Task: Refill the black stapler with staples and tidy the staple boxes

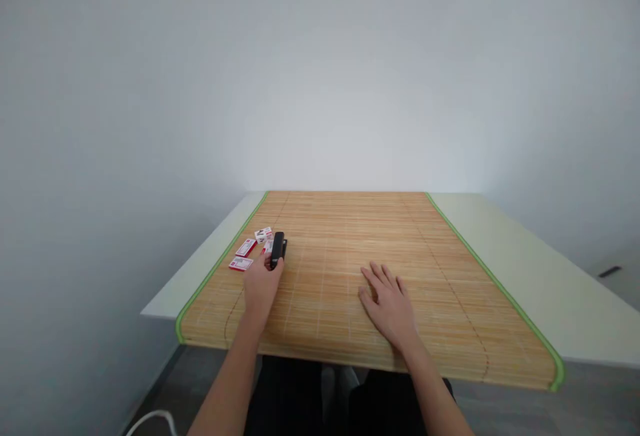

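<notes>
My left hand (263,281) is closed on the near end of a black stapler (278,248) at the left side of the bamboo mat (340,236). Just left of the stapler lie several small red-and-white boxes, among them one flat box (247,247) and another flat box (241,263) nearer to me. A white box with dark print (263,235) sits farther back, and one more box is partly hidden behind the stapler. My right hand (389,303) rests palm down on the mat, fingers spread, holding nothing.
Green edging (475,259) runs along both sides of the mat. White tabletop (530,263) shows beyond it, with a wall (345,89) behind. A white cable (155,415) is at the lower left, below the table.
</notes>
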Demonstrator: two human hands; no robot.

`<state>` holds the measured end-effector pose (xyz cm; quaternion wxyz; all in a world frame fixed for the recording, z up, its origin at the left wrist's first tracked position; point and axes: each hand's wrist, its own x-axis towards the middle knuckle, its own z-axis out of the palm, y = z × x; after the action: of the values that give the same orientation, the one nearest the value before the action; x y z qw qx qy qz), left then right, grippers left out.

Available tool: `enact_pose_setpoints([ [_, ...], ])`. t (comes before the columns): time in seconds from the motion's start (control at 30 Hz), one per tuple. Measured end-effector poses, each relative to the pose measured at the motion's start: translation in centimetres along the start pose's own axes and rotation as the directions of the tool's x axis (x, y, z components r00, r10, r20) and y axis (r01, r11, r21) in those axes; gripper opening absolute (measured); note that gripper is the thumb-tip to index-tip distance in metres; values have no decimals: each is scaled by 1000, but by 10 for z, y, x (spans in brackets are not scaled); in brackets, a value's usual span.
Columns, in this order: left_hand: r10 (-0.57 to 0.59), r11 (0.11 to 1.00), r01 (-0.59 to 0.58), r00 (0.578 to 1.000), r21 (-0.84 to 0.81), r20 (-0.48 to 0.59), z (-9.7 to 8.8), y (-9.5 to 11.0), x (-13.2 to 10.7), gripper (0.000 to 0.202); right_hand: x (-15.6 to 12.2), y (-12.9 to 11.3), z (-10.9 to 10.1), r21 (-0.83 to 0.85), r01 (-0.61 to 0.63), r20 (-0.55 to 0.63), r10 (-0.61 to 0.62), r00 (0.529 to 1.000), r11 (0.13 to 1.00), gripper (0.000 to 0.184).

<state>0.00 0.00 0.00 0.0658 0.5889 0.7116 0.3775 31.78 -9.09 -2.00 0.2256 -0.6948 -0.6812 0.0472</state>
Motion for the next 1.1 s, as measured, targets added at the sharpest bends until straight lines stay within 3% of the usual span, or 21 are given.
enact_pose_setpoints([
  [0.3,-20,994,24,999,-103,45,10,23,-21,31,0,2,3,35,17,-18,-16,1000,999,51],
  [0.43,11,986,15,987,-168,158,21,55,-45,26,1,2,2,37,14,-5,-13,1000,999,51],
  [0.57,60,975,5,956,-221,288,36,102,-76,26,2,4,0,42,17,11,-18,1000,999,52],
  [0.7,69,970,23,929,-243,363,53,141,-96,46,2,7,1,44,31,15,-31,999,999,53],
  [0.8,62,957,50,926,-286,371,61,149,-98,65,1,8,1,54,38,18,-39,999,998,51],
  [0.87,67,944,68,918,-322,390,63,146,-99,67,1,9,1,93,37,13,-38,999,995,50],
  [1.0,35,873,225,856,-433,516,63,141,-113,50,4,10,-4,266,-9,-6,11,1000,964,45],
  [1.1,196,705,341,750,-623,632,61,140,-129,39,11,10,-11,363,-4,-19,11,1000,932,43],
])
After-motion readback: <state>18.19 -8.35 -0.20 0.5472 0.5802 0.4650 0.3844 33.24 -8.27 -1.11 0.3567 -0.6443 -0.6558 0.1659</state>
